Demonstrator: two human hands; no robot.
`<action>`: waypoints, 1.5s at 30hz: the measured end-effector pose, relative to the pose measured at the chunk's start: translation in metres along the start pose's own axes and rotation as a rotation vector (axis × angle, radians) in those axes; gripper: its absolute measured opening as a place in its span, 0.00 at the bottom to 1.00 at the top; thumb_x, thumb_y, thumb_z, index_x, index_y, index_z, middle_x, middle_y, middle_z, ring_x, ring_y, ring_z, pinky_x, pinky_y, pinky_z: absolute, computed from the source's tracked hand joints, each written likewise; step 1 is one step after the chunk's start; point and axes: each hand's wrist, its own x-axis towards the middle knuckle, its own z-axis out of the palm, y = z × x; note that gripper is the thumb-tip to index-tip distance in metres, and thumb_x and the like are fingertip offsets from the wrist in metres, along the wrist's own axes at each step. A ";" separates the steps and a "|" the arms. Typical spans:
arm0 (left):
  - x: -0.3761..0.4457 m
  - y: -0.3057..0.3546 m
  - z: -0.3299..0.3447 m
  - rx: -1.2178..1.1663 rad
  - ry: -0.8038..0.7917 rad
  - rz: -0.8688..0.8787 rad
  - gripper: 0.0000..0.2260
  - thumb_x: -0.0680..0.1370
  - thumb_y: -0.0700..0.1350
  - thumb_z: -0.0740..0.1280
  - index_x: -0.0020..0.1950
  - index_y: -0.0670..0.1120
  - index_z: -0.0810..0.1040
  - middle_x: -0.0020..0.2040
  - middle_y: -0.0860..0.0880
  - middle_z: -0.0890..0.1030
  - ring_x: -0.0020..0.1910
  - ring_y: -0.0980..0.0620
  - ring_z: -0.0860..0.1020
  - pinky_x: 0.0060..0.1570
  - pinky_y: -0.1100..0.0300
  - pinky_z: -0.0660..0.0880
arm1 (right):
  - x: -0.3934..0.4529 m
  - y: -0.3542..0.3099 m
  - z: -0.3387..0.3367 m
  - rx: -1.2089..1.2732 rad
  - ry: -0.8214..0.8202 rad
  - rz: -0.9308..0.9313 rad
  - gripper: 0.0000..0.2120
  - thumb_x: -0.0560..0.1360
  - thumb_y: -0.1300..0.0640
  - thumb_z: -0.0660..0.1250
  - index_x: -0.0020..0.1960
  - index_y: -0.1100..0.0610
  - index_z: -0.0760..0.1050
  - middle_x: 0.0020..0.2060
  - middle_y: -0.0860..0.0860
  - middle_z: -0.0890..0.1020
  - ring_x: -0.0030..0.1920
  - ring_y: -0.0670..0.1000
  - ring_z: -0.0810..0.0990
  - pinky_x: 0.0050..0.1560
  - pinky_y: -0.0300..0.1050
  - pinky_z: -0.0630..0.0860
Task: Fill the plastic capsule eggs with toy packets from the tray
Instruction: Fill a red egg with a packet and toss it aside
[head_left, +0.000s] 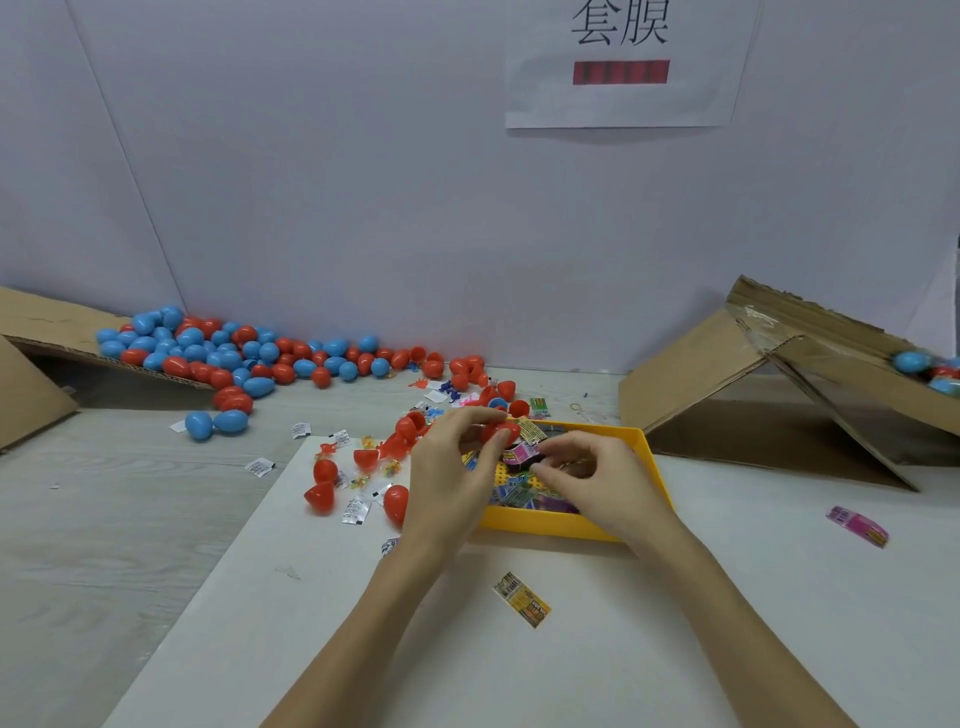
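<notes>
A: What lies nearest on the counter (104, 545)?

B: A small yellow printed toy packet (521, 606) on the white sheet (311, 623), well short of both hands. A pink packet (857, 526) lies off to the right.

A: And the hands?

B: The left hand (449, 467) pinches a red plastic capsule egg half (500, 432) at its fingertips, over the near-left corner of the shallow yellow plastic tray (652, 462). The right hand (597, 475) curls its fingers (550, 449) round a purple folded toy packet (519, 457), which touches the red half's rim, just beside the left thumb.

A: Beyond them?

B: Loose red halves (324, 493) and white sachets (356, 509) left of the tray; farther back, a heap of red and blue eggs (223, 353) against the wall, cardboard flaps (753, 384) either side.
</notes>
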 end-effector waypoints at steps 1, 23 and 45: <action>0.000 0.000 0.000 0.011 0.024 -0.001 0.10 0.79 0.43 0.73 0.59 0.46 0.83 0.54 0.53 0.83 0.54 0.58 0.81 0.55 0.64 0.80 | 0.000 -0.001 0.003 -0.081 -0.004 0.003 0.14 0.73 0.50 0.79 0.57 0.50 0.82 0.43 0.45 0.86 0.44 0.45 0.84 0.48 0.40 0.83; 0.001 0.002 -0.007 0.010 -0.086 0.011 0.11 0.83 0.42 0.67 0.64 0.50 0.81 0.58 0.55 0.82 0.57 0.59 0.79 0.56 0.66 0.77 | 0.001 -0.005 -0.004 0.305 0.008 0.089 0.05 0.81 0.61 0.69 0.53 0.53 0.82 0.46 0.52 0.87 0.50 0.50 0.85 0.46 0.43 0.81; -0.004 0.005 -0.003 -0.005 -0.148 -0.048 0.09 0.84 0.43 0.65 0.61 0.47 0.83 0.55 0.53 0.83 0.56 0.59 0.80 0.52 0.71 0.76 | -0.002 -0.005 -0.002 0.260 -0.009 0.024 0.10 0.80 0.54 0.71 0.61 0.50 0.80 0.41 0.49 0.89 0.49 0.47 0.87 0.60 0.55 0.82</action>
